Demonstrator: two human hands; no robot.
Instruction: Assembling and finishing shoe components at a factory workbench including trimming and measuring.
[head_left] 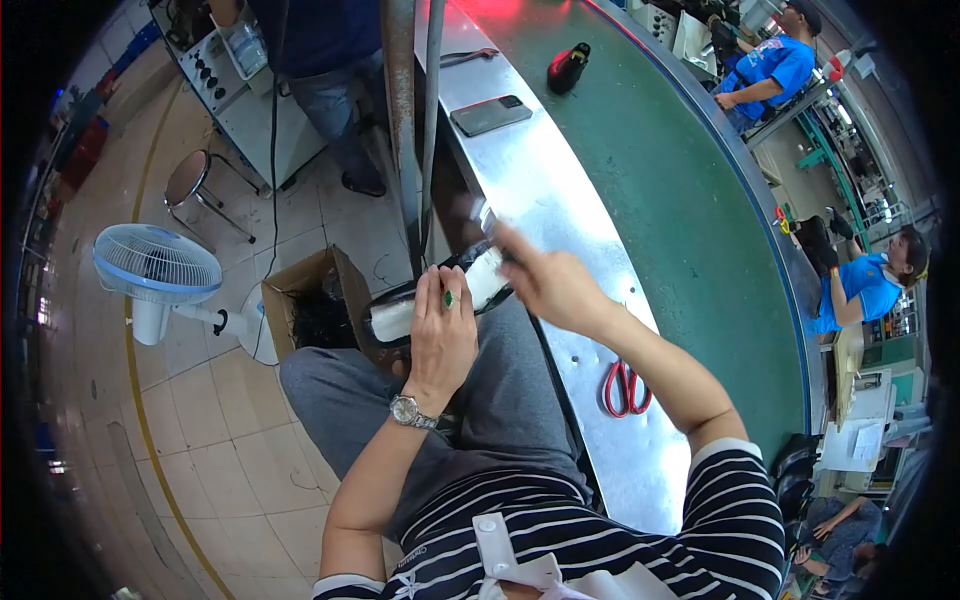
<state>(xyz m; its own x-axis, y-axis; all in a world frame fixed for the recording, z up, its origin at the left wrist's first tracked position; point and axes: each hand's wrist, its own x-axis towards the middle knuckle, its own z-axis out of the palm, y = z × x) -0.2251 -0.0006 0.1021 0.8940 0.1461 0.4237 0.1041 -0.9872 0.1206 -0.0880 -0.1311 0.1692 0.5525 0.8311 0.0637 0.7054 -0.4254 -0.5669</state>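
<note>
On my lap lies a black shoe (395,318), its long white underside facing up. My left hand (443,325) lies across that white underside, fingers together and pressing the shoe from above. It wears a green-stoned ring, and there is a watch on the wrist. Over the other end of the shoe, my right hand (545,277) is closed around a tool smeared by motion. Only a pale, shiny patch of the tool shows, so its kind cannot be made out.
Red-handled scissors (626,389) and a phone (491,116) lie on the metal ledge (560,180) beside a green conveyor belt (700,260). A dark red-and-black shoe (568,68) stands on the belt. To the left are a rusty post (402,130), a cardboard box (330,300), a fan (157,262) and a stool (188,180). Several people work nearby.
</note>
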